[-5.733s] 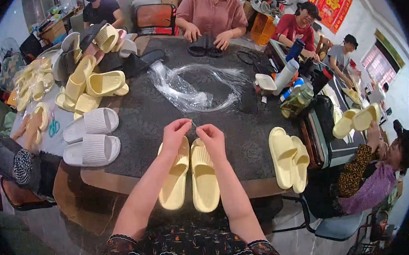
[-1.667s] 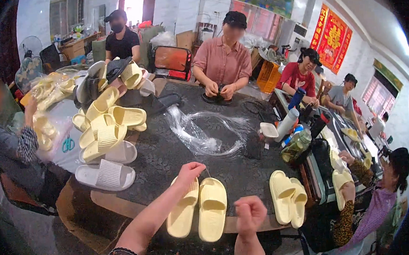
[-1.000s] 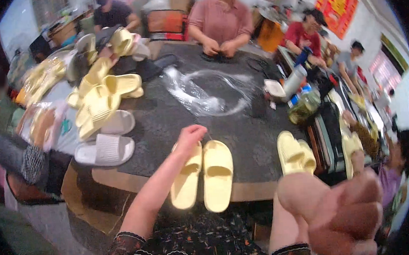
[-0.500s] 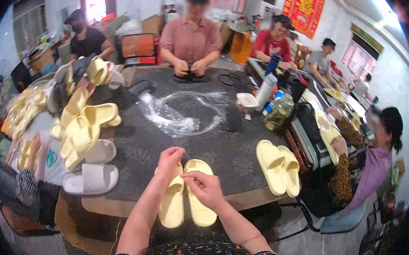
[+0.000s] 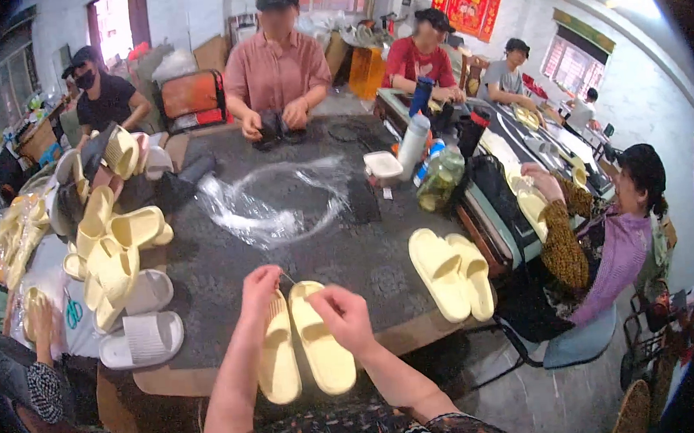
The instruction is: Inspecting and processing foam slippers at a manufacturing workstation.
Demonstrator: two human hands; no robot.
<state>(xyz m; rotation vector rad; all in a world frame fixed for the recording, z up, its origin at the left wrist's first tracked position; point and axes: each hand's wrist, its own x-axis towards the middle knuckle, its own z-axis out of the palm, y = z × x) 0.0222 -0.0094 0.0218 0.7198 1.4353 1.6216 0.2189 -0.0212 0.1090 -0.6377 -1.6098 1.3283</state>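
Observation:
Two pale yellow slippers lie side by side at the near table edge, toes pointing away: the left slipper (image 5: pixel 278 370) and the right slipper (image 5: pixel 331 362). My left hand (image 5: pixel 262 288) is closed in a pinch above the left slipper's toe. A thin strand (image 5: pixel 288 278) sticks out from its fingertips; its exact kind is too small to tell. Over the strap of the right slipper, my right hand (image 5: pixel 344 317) has its fingers curled and pressed together. What they hold, if anything, is hidden.
A clear plastic bundle (image 5: pixel 270 210) lies mid-table. Another yellow pair (image 5: pixel 441 278) sits to the right, grey slippers (image 5: pixel 142 341) and piled yellow ones (image 5: pixel 113 269) to the left. A bottle (image 5: pixel 414 146), a jar (image 5: pixel 441 179) and a white bowl (image 5: pixel 382 166) stand at back right. Several co-workers sit around.
The whole view has shifted, so the table things appear further left. My right hand has curled its fingers more and moved slightly off the left slipper, while my left hand keeps its pinch.

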